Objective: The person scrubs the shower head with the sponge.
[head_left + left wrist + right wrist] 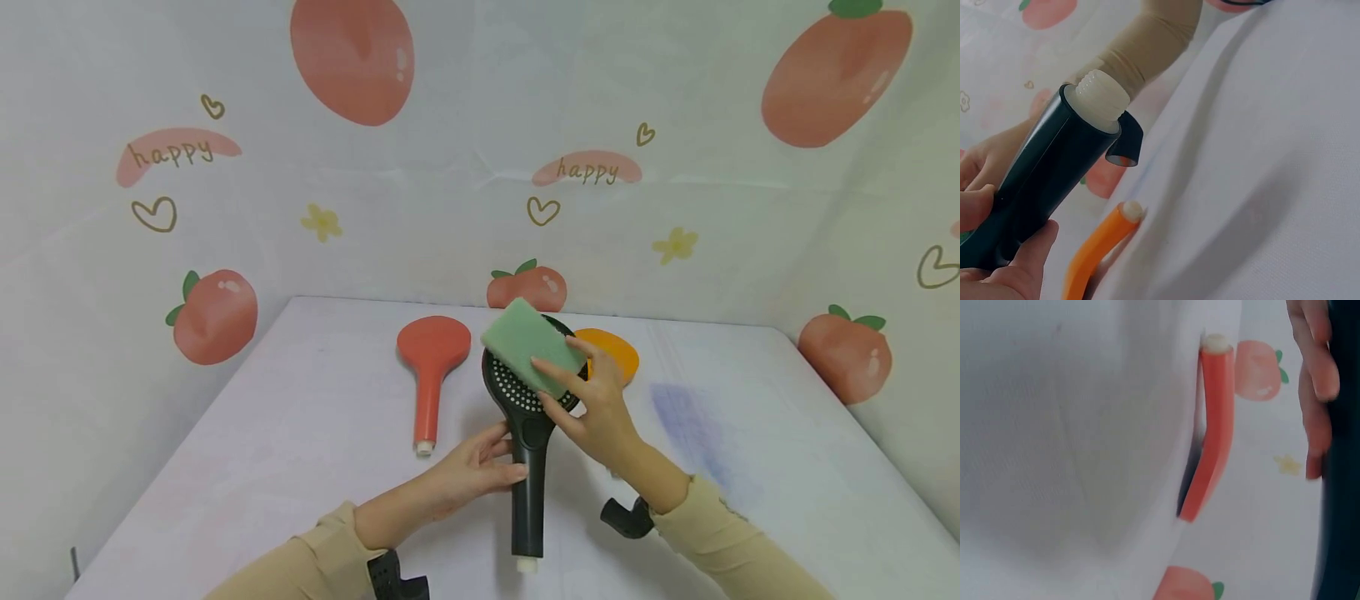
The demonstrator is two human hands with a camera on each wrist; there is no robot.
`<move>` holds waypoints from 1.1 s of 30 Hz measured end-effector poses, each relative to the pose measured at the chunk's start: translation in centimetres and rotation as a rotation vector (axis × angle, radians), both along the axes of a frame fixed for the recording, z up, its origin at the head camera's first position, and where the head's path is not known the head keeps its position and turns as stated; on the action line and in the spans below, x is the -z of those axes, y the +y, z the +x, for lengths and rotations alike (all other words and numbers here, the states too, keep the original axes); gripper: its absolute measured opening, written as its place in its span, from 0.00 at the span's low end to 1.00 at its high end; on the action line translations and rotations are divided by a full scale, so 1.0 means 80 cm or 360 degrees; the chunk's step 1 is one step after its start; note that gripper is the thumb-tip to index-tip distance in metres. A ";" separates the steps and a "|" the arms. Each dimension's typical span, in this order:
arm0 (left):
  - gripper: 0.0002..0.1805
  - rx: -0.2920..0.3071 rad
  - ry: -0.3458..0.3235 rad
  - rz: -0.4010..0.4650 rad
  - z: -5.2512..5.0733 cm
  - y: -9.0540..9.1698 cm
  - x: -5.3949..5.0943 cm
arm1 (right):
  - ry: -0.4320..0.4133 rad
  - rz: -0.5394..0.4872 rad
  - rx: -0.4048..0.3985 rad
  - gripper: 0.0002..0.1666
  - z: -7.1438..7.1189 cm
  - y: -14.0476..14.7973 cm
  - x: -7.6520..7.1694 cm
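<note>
1. White-covered table (285,433), backed by fruit-printed cloth.
2. Black shower head (529,508), held above the table, perforated face up. It looks like stiff, glossy plastic, probably light but slick if wet; the long handle seems the best hold.
3. Red shower head (432,350), lying face down on the table to the left.
4. Orange shower head (618,354), on the table to the right, partly hidden behind the right hand.
5. Right hand (600,408): fingers spread, thumb and fingertips gripping the green sponge.
6. Left hand (474,468): thumb and fingers grip the black handle's upper part.
7. Green sponge (525,337), tilted across the perforated face; likely soft, featherlight and easily squeezed, best held by its edges.
8. White threaded end (1102,95) of the black handle; its threads probably deserve gentle treatment.
</note>
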State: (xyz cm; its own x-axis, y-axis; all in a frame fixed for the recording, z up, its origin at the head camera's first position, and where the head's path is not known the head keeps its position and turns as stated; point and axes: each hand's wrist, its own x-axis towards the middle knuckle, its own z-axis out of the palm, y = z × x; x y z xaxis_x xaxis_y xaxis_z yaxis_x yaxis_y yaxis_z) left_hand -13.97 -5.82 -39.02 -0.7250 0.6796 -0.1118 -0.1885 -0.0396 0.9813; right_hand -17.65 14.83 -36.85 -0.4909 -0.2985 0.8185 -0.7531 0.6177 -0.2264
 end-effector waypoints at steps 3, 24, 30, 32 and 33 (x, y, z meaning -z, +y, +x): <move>0.43 -0.0006 -0.0006 -0.0007 0.000 0.000 0.000 | 0.0062 0.0093 -0.0072 0.21 0.004 -0.003 0.001; 0.42 -0.0039 -0.0015 -0.0030 0.001 -0.003 -0.005 | -0.0007 0.0086 -0.0026 0.22 0.006 0.013 0.010; 0.42 -0.0063 -0.0007 -0.0042 0.002 -0.005 -0.006 | 0.0088 0.0100 0.0018 0.23 0.003 0.022 0.005; 0.42 -0.0067 -0.0006 -0.0048 0.001 -0.005 -0.005 | 0.0077 0.0052 0.0066 0.24 -0.001 0.027 0.003; 0.42 -0.0067 -0.0005 -0.0054 0.001 -0.005 -0.005 | 0.0062 0.0025 0.0084 0.24 -0.002 0.029 0.003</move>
